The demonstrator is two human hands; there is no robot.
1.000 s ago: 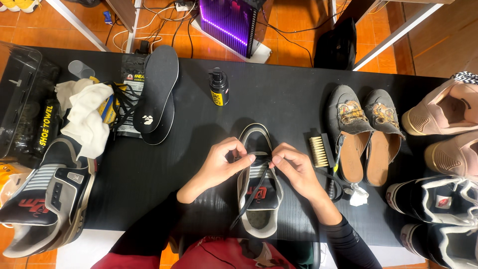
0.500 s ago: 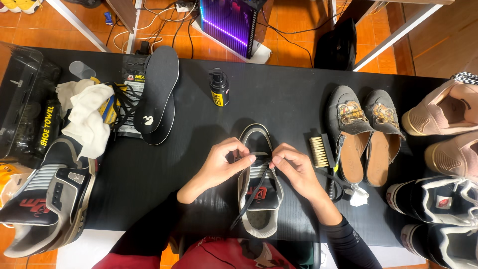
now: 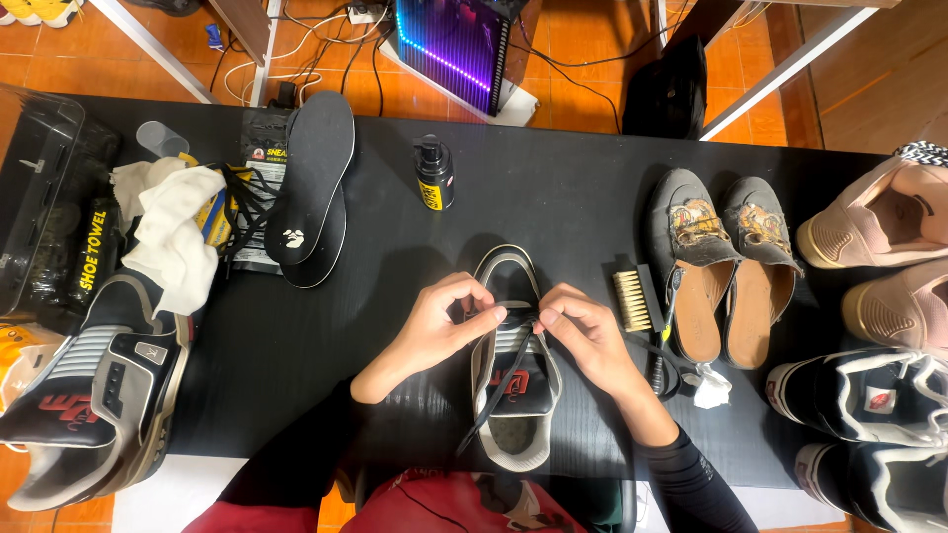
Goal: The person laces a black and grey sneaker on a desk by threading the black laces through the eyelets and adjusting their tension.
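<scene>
Two insoles (image 3: 314,188), one spray bottle (image 3: 433,174), one brush (image 3: 632,300), two mules (image 3: 726,262)

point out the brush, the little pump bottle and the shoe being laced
brush (image 3: 632,300), head view, on its pale bristles
pump bottle (image 3: 433,178), head view, on its black body
shoe (image 3: 513,395), head view, on the tongue below both hands

Open table (image 3: 296,345) left of the sneaker (image 3: 511,365). Right side blocked: brush (image 3: 632,299) just beside, then grey slip-ons (image 3: 726,266). Spray bottle (image 3: 433,173) stands beyond; insoles (image 3: 314,192) far left.
</scene>
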